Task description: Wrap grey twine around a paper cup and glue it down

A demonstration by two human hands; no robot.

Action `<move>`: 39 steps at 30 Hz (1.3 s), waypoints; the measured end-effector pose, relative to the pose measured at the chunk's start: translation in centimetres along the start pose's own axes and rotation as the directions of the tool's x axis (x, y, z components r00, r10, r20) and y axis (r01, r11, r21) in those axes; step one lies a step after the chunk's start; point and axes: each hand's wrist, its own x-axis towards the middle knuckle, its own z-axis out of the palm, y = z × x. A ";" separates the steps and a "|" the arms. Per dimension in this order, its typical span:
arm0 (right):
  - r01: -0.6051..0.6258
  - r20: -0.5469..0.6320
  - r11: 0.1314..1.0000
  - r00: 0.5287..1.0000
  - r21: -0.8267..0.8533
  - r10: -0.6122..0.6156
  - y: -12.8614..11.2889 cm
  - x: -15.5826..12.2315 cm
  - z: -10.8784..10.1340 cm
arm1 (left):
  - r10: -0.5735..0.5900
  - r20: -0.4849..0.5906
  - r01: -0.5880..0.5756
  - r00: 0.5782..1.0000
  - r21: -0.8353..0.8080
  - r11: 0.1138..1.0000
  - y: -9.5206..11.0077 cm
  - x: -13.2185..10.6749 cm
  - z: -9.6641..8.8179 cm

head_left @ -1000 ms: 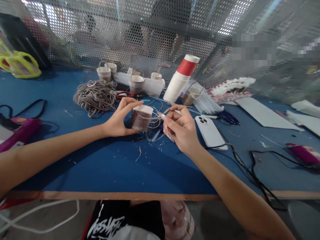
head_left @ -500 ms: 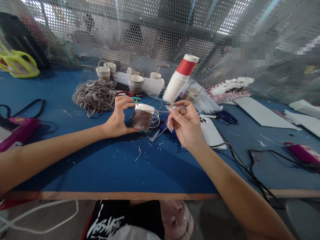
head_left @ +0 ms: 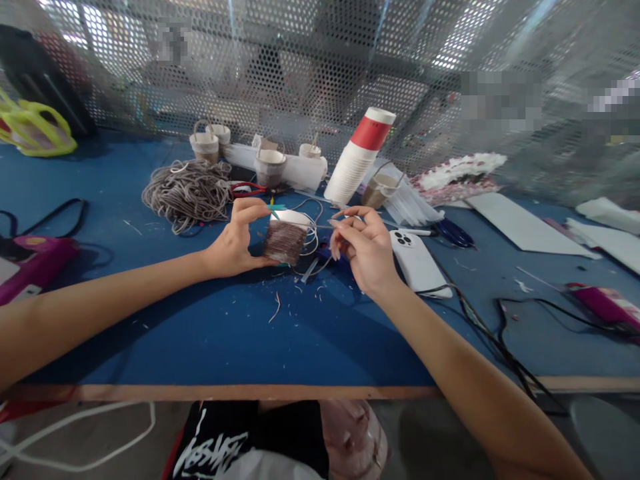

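Through the head camera I had both bare hands over the blue tabletop. My left hand grasped the cord-wrapped cup at its left side, with the fingers spread along the top edge and the thumb beneath. The cup sat near the middle of my view, its sides covered in close rows of brown strand and its upper end white. My right hand was just to the right of it, the thumb and forefinger pinched on a thin cord that ran almost straight across to the cup; the other fingers were loosely curled. Pale loops showed in the gap between the cup and my right hand.

Behind my left hand lay a tangled heap of grey-brown rope, with red-handled pliers just beside it. Farther back I saw small handled buckets, one standing near the pliers and another to the right of a leaning stack of paper cups. A white phone lay to the right of my right hand, a black cable touching its lower end. Scraps were scattered on the near side of the cup, and a purple tool lay at far left.
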 end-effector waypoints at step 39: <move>0.815 0.608 0.406 0.579 -0.413 -0.543 1.9 -0.7 -1.0 | -0.384 0.324 0.500 0.865 -0.635 0.589 0.0 0.7 -0.9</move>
